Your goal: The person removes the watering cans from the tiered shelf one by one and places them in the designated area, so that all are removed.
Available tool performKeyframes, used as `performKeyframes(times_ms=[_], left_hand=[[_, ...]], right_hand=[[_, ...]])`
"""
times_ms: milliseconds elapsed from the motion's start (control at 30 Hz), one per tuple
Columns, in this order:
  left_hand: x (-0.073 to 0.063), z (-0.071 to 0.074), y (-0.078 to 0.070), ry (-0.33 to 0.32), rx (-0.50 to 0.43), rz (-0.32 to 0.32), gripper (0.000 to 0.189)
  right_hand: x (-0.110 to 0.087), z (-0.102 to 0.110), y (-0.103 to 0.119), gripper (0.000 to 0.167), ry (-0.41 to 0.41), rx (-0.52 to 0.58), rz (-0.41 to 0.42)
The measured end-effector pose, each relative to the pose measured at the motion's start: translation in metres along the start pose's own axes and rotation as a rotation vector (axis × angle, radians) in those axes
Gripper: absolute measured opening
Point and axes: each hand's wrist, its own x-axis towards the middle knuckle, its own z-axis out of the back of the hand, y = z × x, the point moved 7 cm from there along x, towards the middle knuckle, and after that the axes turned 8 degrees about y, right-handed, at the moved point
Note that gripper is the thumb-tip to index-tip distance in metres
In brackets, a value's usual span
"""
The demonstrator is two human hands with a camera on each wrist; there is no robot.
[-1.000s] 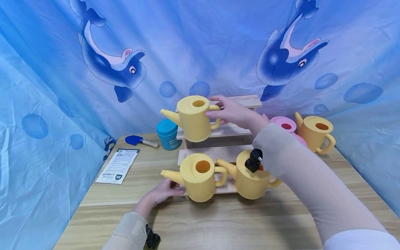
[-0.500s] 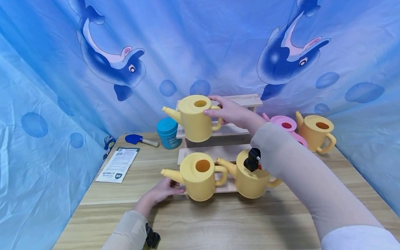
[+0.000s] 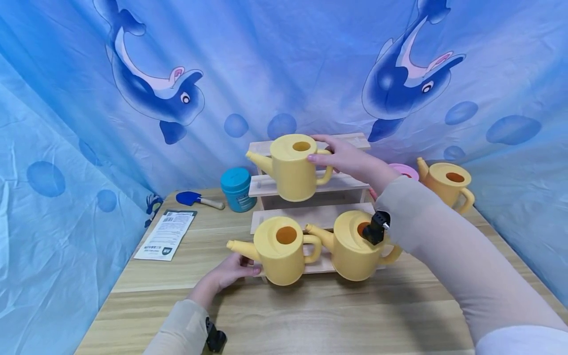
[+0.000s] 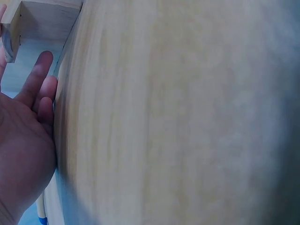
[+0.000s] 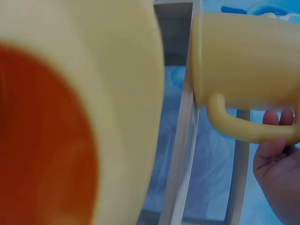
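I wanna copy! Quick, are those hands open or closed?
Left hand: touching the shelf, can't tell if closed.
Right hand: holding a yellow watering can.

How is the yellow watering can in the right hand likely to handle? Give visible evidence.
The watering can is probably stiff, its smooth walls showing no dents. Its top opening suggests it is hollow, so perhaps light, contents unseen. Laid down, its spout and handle should hinder rolling.

- Tiered stand: mid-worktop, toward the back edge.
- Left can and right can: side by side at its lowest tier.
- Upper can: at the second tier from the top.
- Corner can: near the back right corner.
- Tub: just left of the stand.
- Trowel: left of the tub.
- Packet: before the trowel, beside the left edge.
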Motion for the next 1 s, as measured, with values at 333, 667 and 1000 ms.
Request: performKeyframes(times_ms=[333, 667, 1000], left_hand=[[0.0, 0.001, 0.003, 0.0, 0.01, -0.003, 0.045], [0.001, 0.0, 0.003, 0.006, -0.016, -0.001, 0.045], [0.002, -0.002, 0.0, 0.006, -0.015, -0.052, 0.042]], right_hand=[[-0.022, 0.023, -0.014, 0.067, -0.069, -0.083, -0.041], [-0.038, 0.037, -0.024, 0.071, -0.078, -0.116, -0.053], [-0.056, 0.053, -0.035, 0.069, -0.104, -0.128, -0.086]])
